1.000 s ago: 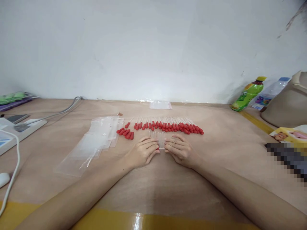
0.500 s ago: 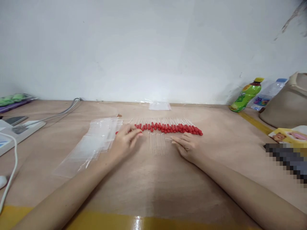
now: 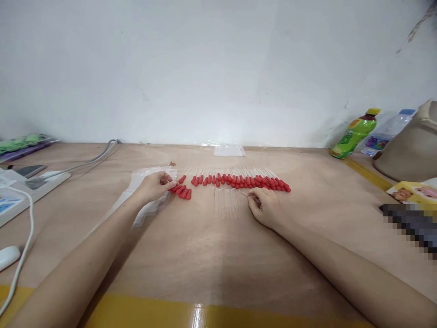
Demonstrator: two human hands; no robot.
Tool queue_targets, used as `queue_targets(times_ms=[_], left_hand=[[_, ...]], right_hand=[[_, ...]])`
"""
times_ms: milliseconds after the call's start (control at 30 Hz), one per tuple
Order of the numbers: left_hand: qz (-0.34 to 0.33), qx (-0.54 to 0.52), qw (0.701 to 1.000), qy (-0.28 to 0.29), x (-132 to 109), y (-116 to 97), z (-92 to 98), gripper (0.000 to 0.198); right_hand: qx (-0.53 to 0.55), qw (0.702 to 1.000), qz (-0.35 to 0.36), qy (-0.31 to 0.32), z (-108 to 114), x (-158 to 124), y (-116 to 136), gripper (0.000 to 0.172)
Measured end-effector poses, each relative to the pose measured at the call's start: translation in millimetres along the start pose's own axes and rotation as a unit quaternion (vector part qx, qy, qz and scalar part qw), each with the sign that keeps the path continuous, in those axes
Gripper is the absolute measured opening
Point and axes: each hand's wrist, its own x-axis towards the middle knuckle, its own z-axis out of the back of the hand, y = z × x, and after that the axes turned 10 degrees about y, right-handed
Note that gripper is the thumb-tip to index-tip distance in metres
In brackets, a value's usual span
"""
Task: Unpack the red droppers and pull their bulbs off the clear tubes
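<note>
My left hand (image 3: 160,186) is closed in a pinch on a glass dropper with a red rubber bulb; its fingers hide most of it. Right under the fingertips lies a small group of red-bulbed droppers (image 3: 184,193), beside a single dropper (image 3: 182,179). A long row of droppers (image 3: 246,181) runs to the right, bulbs toward me and thin clear stems pointing away. Several bare clear tubes (image 3: 226,204) lie side by side in front of the row. Right of them, my right hand (image 3: 264,206) has its fingers closed around a thin clear tube (image 3: 243,194).
Clear plastic bags (image 3: 136,184) lie partly beneath my left forearm. A power strip (image 3: 37,193) with cables and a white mouse (image 3: 9,257) are at left. A green bottle (image 3: 357,134), a clear bottle (image 3: 385,134) and a beige bag (image 3: 409,146) stand at right.
My left hand has moved left from the row's end to the small dropper group, which is now visible. My right hand stays beside the bare tubes, its fingers more curled.
</note>
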Motion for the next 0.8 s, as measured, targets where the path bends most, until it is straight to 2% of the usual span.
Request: queue_targets(times_ms=[333,467,633,700,800], left_hand=[[0.007,0.003,1.000,0.000,2.6,3.4,1.8,0.039],[0.028,0.045,0.998,-0.038,1.8,3.9,5.7,0.039],[0.018,0.094,0.992,-0.079,6.2,-2.0,6.7,0.033],[0.013,0.118,0.991,-0.063,12.4,-8.7,5.0,0.030],[0.017,0.167,0.986,-0.005,26.6,-19.5,1.4,0.030]], right_hand=[[0.008,1.000,0.022,0.012,2.1,0.2,6.0,0.013],[-0.009,1.000,0.029,0.009,-0.4,0.4,7.7,0.014],[-0.029,0.999,0.045,0.009,-6.0,0.0,10.2,0.016],[-0.028,0.999,0.045,0.006,-7.2,0.1,12.0,0.016],[-0.020,0.999,0.044,0.006,-6.8,0.5,15.1,0.017]])
